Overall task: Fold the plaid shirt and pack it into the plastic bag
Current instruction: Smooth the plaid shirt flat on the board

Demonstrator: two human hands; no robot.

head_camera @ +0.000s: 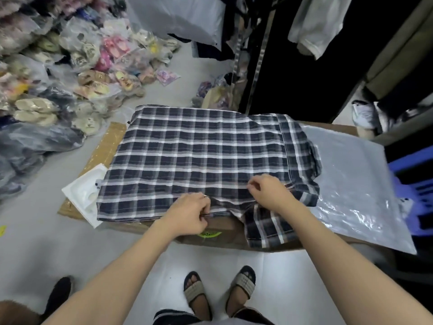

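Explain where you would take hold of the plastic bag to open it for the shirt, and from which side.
Probably its near right corner: the bag lies flat beside the shirt, and that corner juts past the cardboard, so fingers can get under it from the person's side. Its left edge is tucked under the shirt. Where the mouth is cannot be seen.

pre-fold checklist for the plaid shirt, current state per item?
1. Plaid shirt spread flat on the cardboard box: ok.
2. Left hand grip on the near hem: ok, pinching.
3. Right hand grip on the fabric: ok, pinching.
4. Right side squared: not ok, a sleeve hangs over the box edge.
5. Plastic bag in reach beside the shirt: ok.
6. Bag mouth open: cannot tell.
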